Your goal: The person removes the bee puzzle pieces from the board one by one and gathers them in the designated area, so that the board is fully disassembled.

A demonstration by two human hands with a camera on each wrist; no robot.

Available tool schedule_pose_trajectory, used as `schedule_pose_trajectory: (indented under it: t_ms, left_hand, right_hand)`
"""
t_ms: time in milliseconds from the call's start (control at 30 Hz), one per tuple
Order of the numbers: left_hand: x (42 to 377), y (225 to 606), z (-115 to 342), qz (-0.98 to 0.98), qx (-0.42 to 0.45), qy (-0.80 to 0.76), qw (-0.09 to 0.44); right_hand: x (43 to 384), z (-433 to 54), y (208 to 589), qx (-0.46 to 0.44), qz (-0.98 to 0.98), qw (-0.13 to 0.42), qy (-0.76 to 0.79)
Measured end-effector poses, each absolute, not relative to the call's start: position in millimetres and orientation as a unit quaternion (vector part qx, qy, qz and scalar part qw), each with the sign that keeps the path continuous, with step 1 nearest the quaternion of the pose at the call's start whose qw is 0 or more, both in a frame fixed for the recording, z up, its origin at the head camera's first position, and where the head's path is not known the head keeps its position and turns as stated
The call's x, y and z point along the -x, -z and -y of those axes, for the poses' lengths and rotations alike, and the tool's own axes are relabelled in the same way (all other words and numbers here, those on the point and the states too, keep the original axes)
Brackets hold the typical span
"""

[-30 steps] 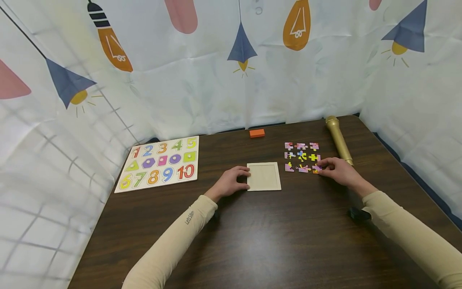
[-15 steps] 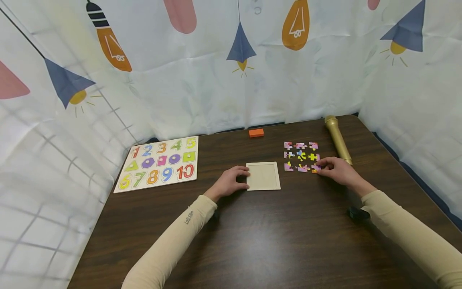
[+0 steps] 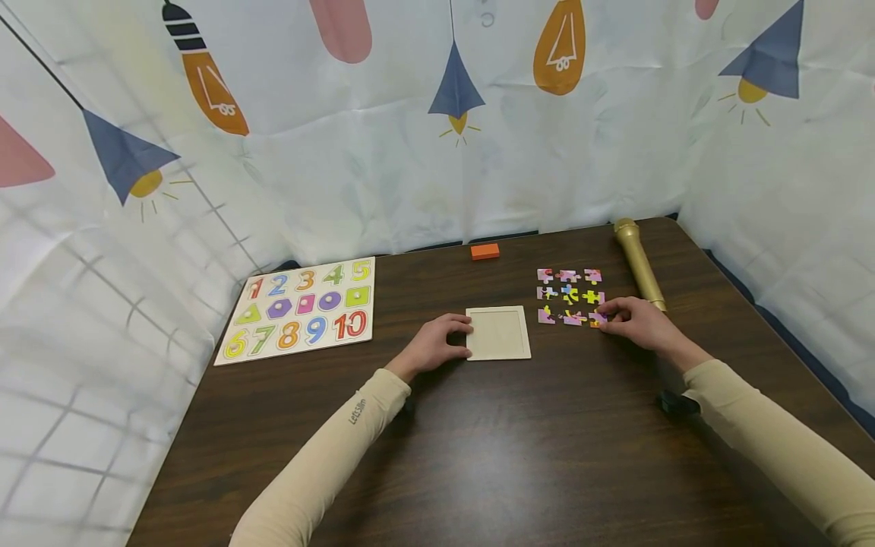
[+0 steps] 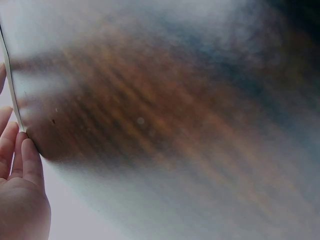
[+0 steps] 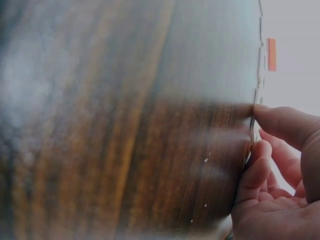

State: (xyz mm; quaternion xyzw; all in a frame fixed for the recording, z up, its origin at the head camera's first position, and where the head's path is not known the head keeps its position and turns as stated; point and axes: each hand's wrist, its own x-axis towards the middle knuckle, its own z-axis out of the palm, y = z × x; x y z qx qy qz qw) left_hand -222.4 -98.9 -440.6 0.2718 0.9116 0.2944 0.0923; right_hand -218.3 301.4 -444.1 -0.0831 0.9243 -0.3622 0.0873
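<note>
A small pale square puzzle tray (image 3: 497,334) lies on the dark wooden table, with no piece inside its raised border. My left hand (image 3: 434,346) touches the tray's left side, thumb near the lower corner and fingers spread along the edge; the left wrist view shows the fingertips (image 4: 31,147) against that thin edge. To the right, several pink and yellow jigsaw pieces (image 3: 570,295) are laid out in rows. My right hand (image 3: 641,323) pinches the lower right jigsaw piece (image 3: 598,319) between thumb and finger, low at the tabletop. Part of that piece is hidden by the fingers.
A number and shape puzzle board (image 3: 301,308) lies at the left. An orange block (image 3: 485,251) sits near the back edge. Behind my right hand lies a gold microphone (image 3: 639,264). A printed curtain (image 3: 383,152) closes off the table's back and sides.
</note>
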Motion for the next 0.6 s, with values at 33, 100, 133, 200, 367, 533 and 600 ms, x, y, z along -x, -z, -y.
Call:
schedule_pose_trajectory:
  t_ms: [33, 100, 133, 200, 367, 533, 600]
  left_hand:
    - [222.5, 440.6, 98.9, -0.911, -0.272, -0.295, 0.092]
    - [222.4, 440.9, 99.3, -0.911, -0.272, -0.295, 0.091]
    - [222.3, 441.1, 99.3, -0.911, -0.272, -0.295, 0.091]
    - [221.8, 441.3, 99.4, -0.911, -0.271, -0.296, 0.093]
    - [220.9, 440.5, 98.8, -0.911, -0.268, -0.297, 0.095]
    - [221.8, 440.2, 98.3, -0.910, -0.267, -0.304, 0.097]
    - [222.7, 439.3, 98.7, -0.906, -0.269, -0.314, 0.095]
  right_hand:
    - [218.7, -301.5, 444.3, 0.084, -0.924, 0.087, 0.362]
    - [219.5, -301.8, 445.3, 0.087, -0.924, 0.086, 0.362]
    - [219.8, -301.9, 445.8, 0.088, -0.924, 0.086, 0.361]
    - [220.2, -302.0, 446.5, 0.090, -0.925, 0.086, 0.360]
    - [220.2, -302.3, 447.2, 0.092, -0.924, 0.086, 0.361]
    - [219.4, -303.4, 445.1, 0.080, -0.925, 0.088, 0.362]
    - [219.5, -304.4, 443.0, 0.069, -0.925, 0.091, 0.363]
